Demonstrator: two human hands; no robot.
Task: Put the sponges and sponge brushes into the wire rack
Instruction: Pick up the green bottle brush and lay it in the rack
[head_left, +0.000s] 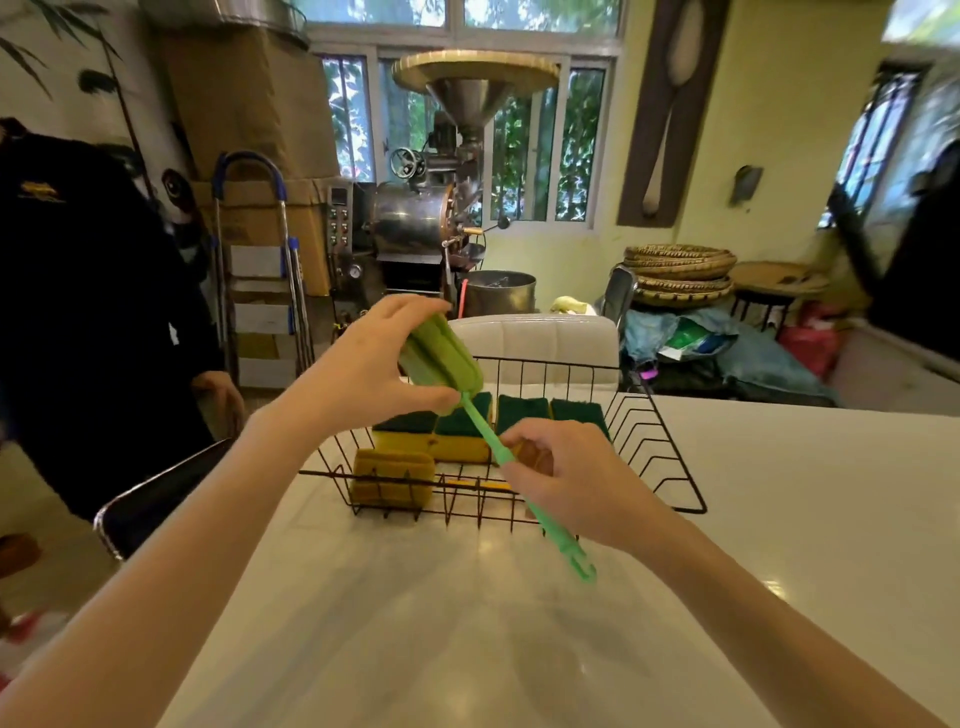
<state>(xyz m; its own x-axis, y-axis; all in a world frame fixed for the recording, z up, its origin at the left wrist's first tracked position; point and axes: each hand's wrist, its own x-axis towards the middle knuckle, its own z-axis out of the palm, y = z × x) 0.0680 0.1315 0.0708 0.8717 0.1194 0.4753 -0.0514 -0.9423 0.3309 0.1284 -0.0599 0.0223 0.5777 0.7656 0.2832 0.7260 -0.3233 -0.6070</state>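
A black wire rack (670, 457) stands on the white table. Inside it, several yellow sponges with green scouring tops (519, 413) stand in a row at the back, and another yellow sponge (392, 475) lies at the front left. I hold a green sponge brush (441, 353) tilted above the rack. My left hand (374, 358) grips its foam head. My right hand (566, 483) holds its thin green handle, whose end pokes out below my wrist over the table.
The white table (779, 519) stretches to the right and toward me. A white chair back (535, 338) sits behind the rack, a dark chair (150, 499) at the table's left edge. A person in dark clothes (78, 312) stands at the left.
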